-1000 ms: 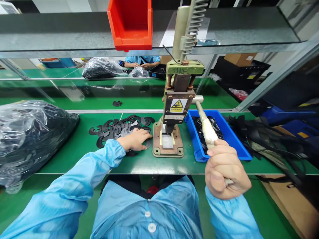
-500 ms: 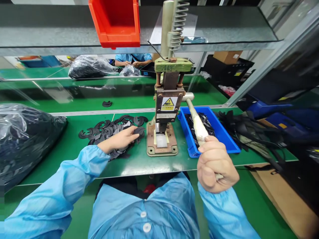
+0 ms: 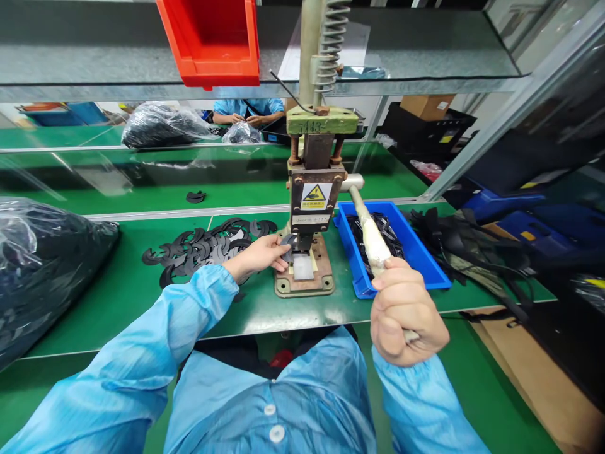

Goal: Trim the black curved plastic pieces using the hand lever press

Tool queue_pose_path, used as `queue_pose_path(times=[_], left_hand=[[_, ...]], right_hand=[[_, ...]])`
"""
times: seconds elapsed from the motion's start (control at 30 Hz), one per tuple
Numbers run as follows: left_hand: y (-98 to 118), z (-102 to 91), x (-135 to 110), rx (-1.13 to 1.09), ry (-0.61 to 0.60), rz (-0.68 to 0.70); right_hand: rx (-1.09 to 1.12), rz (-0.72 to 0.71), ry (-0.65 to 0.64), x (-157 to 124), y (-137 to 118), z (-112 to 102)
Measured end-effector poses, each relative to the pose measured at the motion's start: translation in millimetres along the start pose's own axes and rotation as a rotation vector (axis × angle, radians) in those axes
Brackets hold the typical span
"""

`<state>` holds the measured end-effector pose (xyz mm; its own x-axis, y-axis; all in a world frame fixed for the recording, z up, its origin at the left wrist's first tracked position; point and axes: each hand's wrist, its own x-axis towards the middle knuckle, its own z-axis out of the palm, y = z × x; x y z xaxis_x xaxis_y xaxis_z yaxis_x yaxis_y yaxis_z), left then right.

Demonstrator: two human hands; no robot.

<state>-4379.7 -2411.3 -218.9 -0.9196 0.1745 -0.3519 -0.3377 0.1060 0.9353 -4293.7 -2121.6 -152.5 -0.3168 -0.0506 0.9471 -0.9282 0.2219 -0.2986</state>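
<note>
My left hand [image 3: 263, 255] pinches a dark curved piece [image 3: 288, 247] between thumb and fingers, at the left side of the hand press [image 3: 309, 195]. The piece is beside the press's ram, above the base plate [image 3: 305, 289]. A pale block [image 3: 303, 267] sits on that base. My right hand [image 3: 407, 313] is wrapped round the lower end of the press lever [image 3: 371, 233], whose grip is covered in whitish wrapping. Left of the press lies a heap of dark curved pieces [image 3: 203, 249], partly hidden behind my left hand and wrist.
A blue tray [image 3: 428, 258] holding black parts stands right of the press. Far left bulges a plastic bag [image 3: 51, 265] of dark pieces. One loose curved piece [image 3: 195, 197] lies farther back. A red bin [image 3: 217, 69] hangs overhead, and another person's hands [image 3: 246, 118] show beyond.
My left hand has moved right from the heap to the press, carrying a dark curved piece. My right hand keeps its grip on the lever. The view has shifted slightly.
</note>
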Motion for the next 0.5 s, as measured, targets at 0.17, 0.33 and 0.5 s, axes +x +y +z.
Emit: queue_pose_path(times=[0.17, 0.33, 0.5], left_hand=[[6.5, 8.0, 10.3, 0.095, -0.030, -0.023], [18.9, 9.4, 16.0, 0.263, -0.066, -0.050], [24.2, 14.6, 20.7, 0.198, -0.074, 0.001]], right_hand=[[0.028, -0.018, 0.034, -0.3, 0.9, 1.1], [0.047, -0.018, 0.033, -1.0, 0.7, 1.2], [0.064, -0.016, 0.042, -4.4, 3.1, 2.5]])
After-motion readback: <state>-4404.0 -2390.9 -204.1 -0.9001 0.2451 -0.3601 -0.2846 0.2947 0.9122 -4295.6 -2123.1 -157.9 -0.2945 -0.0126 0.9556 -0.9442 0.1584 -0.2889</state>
